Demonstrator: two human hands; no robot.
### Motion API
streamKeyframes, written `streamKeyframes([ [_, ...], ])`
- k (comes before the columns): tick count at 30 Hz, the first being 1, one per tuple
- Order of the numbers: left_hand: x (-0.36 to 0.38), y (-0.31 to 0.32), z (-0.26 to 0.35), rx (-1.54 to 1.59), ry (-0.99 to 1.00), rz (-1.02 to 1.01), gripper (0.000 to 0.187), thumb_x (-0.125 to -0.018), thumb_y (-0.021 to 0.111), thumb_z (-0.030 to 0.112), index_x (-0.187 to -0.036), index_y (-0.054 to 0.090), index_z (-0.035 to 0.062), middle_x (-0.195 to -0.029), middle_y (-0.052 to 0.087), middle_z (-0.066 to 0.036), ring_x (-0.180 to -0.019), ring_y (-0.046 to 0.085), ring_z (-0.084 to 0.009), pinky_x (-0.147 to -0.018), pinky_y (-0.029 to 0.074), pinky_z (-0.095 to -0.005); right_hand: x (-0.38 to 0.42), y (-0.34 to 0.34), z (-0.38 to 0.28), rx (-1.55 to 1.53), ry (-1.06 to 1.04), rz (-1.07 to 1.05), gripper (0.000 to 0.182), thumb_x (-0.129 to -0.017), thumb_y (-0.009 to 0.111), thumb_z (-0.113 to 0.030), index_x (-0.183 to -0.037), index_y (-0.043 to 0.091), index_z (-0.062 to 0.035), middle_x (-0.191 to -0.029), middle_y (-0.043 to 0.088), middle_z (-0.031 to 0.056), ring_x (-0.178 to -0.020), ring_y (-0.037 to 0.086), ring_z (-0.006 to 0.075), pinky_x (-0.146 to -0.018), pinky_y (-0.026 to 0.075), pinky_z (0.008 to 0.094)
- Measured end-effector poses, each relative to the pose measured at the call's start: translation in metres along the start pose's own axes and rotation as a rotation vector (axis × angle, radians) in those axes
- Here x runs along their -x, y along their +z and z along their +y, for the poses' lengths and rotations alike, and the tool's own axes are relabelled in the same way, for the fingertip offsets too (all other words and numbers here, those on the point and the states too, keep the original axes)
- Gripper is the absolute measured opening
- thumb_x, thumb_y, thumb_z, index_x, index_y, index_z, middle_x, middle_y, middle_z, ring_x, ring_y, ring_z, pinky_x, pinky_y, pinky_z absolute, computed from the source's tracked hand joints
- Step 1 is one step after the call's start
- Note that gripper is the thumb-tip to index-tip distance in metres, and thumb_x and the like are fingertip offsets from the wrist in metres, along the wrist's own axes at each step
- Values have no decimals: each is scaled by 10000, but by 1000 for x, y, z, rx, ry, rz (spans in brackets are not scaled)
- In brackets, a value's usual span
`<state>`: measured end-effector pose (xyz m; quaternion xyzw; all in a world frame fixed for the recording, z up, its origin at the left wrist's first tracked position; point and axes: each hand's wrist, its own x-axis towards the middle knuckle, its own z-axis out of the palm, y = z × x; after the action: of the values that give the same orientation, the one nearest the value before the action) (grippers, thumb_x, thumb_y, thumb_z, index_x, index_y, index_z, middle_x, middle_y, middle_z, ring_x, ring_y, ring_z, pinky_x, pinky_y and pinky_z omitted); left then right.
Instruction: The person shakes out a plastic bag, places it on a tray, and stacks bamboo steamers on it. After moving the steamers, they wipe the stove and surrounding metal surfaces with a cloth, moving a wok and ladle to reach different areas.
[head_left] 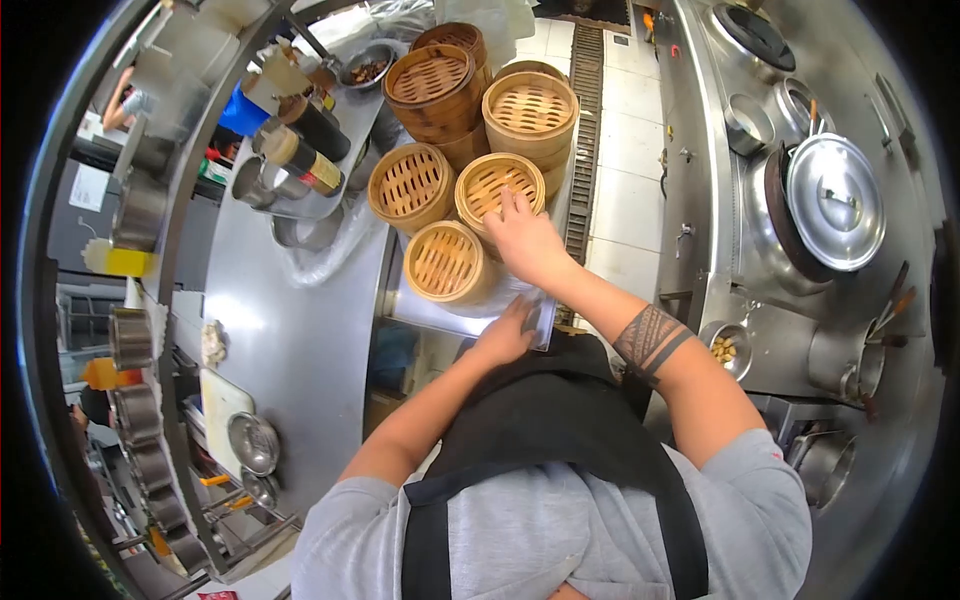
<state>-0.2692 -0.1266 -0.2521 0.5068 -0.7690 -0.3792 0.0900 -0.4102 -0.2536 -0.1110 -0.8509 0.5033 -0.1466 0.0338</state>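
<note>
My right hand [527,240] is on the slatted lid of a round bamboo steamer [470,196], its fingers bent over the slats and its thumb near the rim. Lower down, my left hand [507,333] is by the near edge of a shiny metal tray [420,312], fingers stretched forward and nothing visible in them. A second lidded bamboo steamer [443,262] sits just left of my hands. Behind it stands another bamboo steamer [410,188]. Taller stacks of bamboo steamers [530,105] rise at the back.
To the left runs a steel counter [290,390] with a tray of sauce bottles [300,160] and a metal bowl [253,443]. On the right, a cooking range carries a large pot lid [836,200] and a bowl of yellowish pieces [725,350]. White floor tiles [625,190] flank a drain grate [583,130].
</note>
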Motion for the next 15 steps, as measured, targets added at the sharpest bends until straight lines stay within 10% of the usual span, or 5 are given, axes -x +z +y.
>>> streamKeyframes([
  [3, 35, -34, 17, 48, -118, -184, 520, -939, 688, 232, -1422, 588, 65, -1633, 358, -224, -1030, 722, -330, -1000, 532, -418, 0, 4, 8, -21, -4, -4, 268, -884, 613, -143, -1127, 586, -35, -1473, 484, 348, -1317, 536, 444, -826, 597, 534],
  [6, 74, -55, 6, 66, -199, -213, 483, -958, 668, 257, -1376, 604, 25, -1595, 417, -196, -1177, 646, -392, -1027, 513, -456, 7, 0, 14, -117, 23, -25, 346, -846, 650, -142, -1171, 597, -37, -1482, 478, 347, -1345, 526, 427, -889, 582, 519],
  [10, 132, -95, -17, -131, 4, -219, 390, -980, 658, 222, -1321, 637, 34, -1397, 597, -193, -1122, 669, -373, -980, 536, -421, 5, -20, 9, -215, 89, -205, 522, -807, 693, -132, -1310, 588, -39, -1556, 415, 316, -1399, 484, 413, -990, 552, 506],
  [15, 147, -121, -38, -195, -86, -434, 355, -981, 668, 236, -1271, 664, 31, -1200, 693, -200, -1077, 681, -374, -933, 541, -432, 56, -15, -12, -60, 49, 312, 581, -844, 708, -162, -1388, 545, -39, -1593, 381, 250, -1468, 381, 399, -1124, 459, 472],
])
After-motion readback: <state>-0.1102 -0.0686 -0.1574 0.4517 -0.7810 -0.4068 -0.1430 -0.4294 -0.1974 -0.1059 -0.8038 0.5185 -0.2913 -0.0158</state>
